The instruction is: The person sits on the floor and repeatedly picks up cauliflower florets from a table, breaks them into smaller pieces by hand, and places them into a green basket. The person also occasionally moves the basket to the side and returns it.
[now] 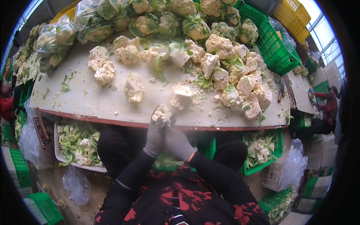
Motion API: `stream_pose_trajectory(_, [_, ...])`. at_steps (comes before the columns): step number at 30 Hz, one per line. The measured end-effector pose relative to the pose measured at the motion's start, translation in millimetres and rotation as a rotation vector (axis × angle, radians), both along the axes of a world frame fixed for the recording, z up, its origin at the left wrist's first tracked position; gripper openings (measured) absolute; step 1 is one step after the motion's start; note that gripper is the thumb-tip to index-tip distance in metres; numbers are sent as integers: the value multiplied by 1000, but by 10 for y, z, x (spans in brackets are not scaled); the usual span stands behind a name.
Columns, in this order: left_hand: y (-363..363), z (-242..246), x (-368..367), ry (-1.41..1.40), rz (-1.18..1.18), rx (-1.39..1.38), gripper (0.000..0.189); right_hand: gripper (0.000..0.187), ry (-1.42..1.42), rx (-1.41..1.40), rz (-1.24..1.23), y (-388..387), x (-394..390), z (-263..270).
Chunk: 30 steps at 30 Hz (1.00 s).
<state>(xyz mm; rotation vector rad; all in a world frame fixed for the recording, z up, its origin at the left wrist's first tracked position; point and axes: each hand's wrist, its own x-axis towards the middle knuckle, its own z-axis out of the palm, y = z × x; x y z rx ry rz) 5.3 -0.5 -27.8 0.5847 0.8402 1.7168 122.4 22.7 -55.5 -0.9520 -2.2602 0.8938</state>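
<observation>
My left hand (154, 137), in a grey glove with dark fingers, grips a cut cauliflower piece (162, 113) at the table's front edge. Close against it is my right hand (179, 143), also gloved, its fingers curled. Whether anything sits in those right fingers is hidden. Just beyond the hands, a cut cauliflower chunk (181, 96) lies on the white tabletop (112, 102). Another cauliflower piece (134, 88) lies to its left, and a pair of florets (101, 66) farther left. A heap of cut cauliflower (239, 78) covers the right side.
Whole leafy cauliflowers (168, 24) are piled along the back, beside bagged heads (54, 39). A green crate (272, 42) leans at the back right. A knife (281, 89) lies near the right edge. Trimmings fill a white crate (57, 146) and a green crate (278, 143) below. A co-worker (326, 104) works at right.
</observation>
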Motion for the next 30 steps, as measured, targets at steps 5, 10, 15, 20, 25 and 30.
stream_pose_trajectory(5, [-216, -225, -124, -130, -104, -127, 58, 23, -108, -854, 314, 261, 67, 279])
stream_pose_trajectory(10, [-338, -332, -238, -307, -126, -163, 55, 27, 16, -1280, 187, 159, 288, 727])
stream_pose_trajectory(15, [-504, -151, -362, -44, -191, -359, 65, 31, -222, -333, 147, -93, 573, 705])
stream_pose_trajectory(20, [-630, -8, -199, 76, -280, -445, 71, 23, -300, -281, 164, -202, 575, 260])
stream_pose_trajectory(25, [-767, -85, -139, 89, -356, -488, 66, 20, -158, -266, 165, -374, 599, -76])
stream_pose_trajectory(30, [-932, -380, -44, 193, -400, -568, 47, 17, -327, -285, 313, -528, 604, -349])
